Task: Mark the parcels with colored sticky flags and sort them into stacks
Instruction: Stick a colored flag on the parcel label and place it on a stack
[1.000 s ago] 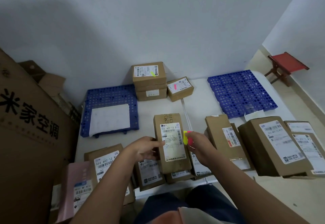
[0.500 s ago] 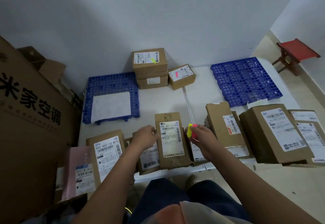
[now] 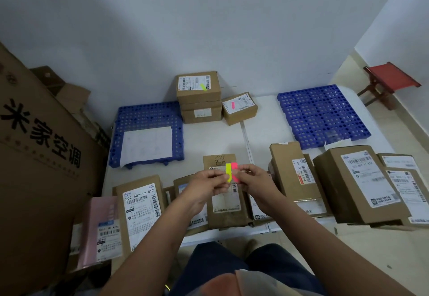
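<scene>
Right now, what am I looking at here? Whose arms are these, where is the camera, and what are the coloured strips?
There is no robot: a person wears a camera on the head, looking down at their own arms. The left hand and right hand together pinch a small pad of sticky flags, yellow and pink, above a parcel. On the white table lie many brown parcels with labels. At the back, a stack carries a yellow flag, and a single box beside it a pink one. Two blue mats lie on either side, and a red stool stands on the floor at right.
</scene>
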